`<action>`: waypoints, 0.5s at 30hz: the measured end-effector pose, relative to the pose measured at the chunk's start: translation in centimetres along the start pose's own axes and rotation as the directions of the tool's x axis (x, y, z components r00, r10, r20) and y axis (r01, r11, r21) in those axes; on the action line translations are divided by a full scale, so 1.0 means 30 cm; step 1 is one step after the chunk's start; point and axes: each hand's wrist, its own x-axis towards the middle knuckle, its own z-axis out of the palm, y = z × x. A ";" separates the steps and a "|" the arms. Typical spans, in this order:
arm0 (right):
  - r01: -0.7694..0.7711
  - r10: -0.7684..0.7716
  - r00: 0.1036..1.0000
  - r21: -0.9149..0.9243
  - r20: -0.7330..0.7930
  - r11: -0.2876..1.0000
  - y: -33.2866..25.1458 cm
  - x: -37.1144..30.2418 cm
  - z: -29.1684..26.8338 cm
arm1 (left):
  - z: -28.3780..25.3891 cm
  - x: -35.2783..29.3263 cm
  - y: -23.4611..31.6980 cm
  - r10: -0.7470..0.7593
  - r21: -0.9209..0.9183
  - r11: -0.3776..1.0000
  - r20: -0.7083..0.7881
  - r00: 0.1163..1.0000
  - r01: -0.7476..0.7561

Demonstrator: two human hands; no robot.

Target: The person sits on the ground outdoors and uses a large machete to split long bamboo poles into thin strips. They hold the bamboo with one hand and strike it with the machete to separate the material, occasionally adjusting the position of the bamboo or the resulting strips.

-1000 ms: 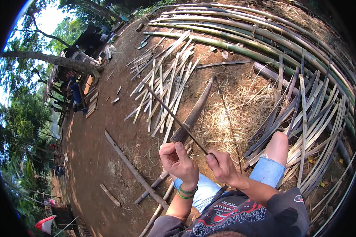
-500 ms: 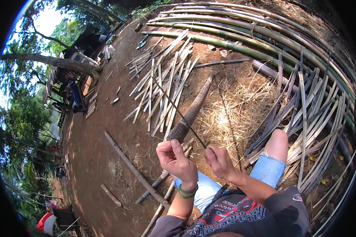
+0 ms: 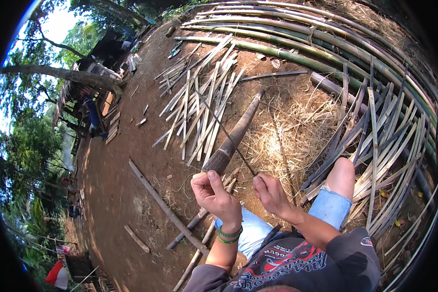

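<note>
My right hand [image 3: 272, 194] is closed round the near end of a long, thin, dark strip [image 3: 226, 134], perhaps bamboo. The strip slants away up and left, passing over a thick brown bamboo post [image 3: 231, 143]. That post narrows into the distance, its wide end towards me. Just below the wide end is my left hand [image 3: 218, 197], fingers curled and thumb pressed to the forefinger. What the pinch holds, if anything, is too small to make out. Green bands [image 3: 229, 236] circle the left wrist.
Pale split bamboo strips [image 3: 209, 107] lie heaped ahead, with dark and pale strips [image 3: 374, 141] at right. Long bamboo poles [image 3: 297, 36] stretch across the back. Shavings [image 3: 292, 136] cover the ground beyond my right hand. A wooden pole [image 3: 163, 207] lies at left.
The dark strip's far end has swung slightly to the right. My left hand and the post's wide end appear a little further left; the right hand has barely moved.
</note>
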 end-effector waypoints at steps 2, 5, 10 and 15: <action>0.156 -0.156 0.988 0.023 0.006 0.987 -0.078 -0.019 0.010 | -0.015 -0.004 -0.004 0.026 0.025 0.999 0.046 0.999 -0.027; 0.039 -0.039 0.999 -0.012 0.017 0.999 -0.002 0.014 0.010 | 0.008 0.014 -0.007 -0.019 -0.011 1.000 -0.012 1.000 0.019; 0.187 -0.187 0.982 -0.019 0.007 0.982 -0.057 -0.014 0.025 | -0.004 0.005 -0.019 0.013 -0.028 1.000 0.018 1.000 -0.013; 0.025 -0.026 0.999 -0.023 -0.044 0.999 0.062 0.001 0.046 | 0.012 0.028 0.007 -0.061 -0.035 0.998 -0.038 0.997 0.060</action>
